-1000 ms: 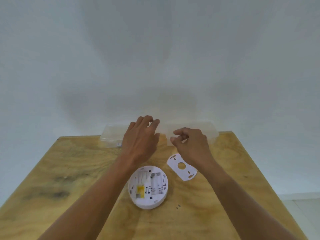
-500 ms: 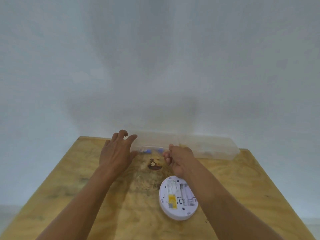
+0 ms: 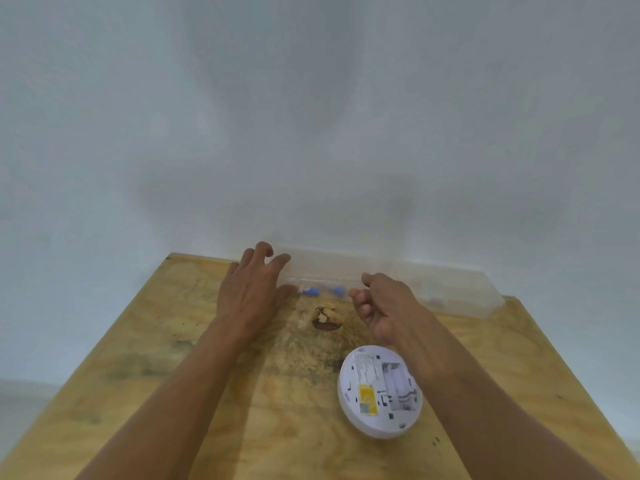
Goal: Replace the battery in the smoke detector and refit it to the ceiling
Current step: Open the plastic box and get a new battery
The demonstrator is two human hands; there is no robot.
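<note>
The white round smoke detector lies back-up on the wooden table, its battery compartment uncovered, with a yellow label beside it. It sits just under my right forearm. At the table's far edge stands a clear plastic box with small blue items inside. My left hand is on the box's left end, thumb at the front edge and fingers over the top. My right hand has its fingers curled, thumb tip at the box's front edge; nothing shows inside it.
A second clear plastic box adjoins the first on the right, against the white wall. A dark knot hole marks the table between my hands. Table edges run close on the left and right.
Both hands shifted left along the boxes to the left box. The view swung left, so the detector now appears on the right. The white mounting plate seen earlier is out of sight.
</note>
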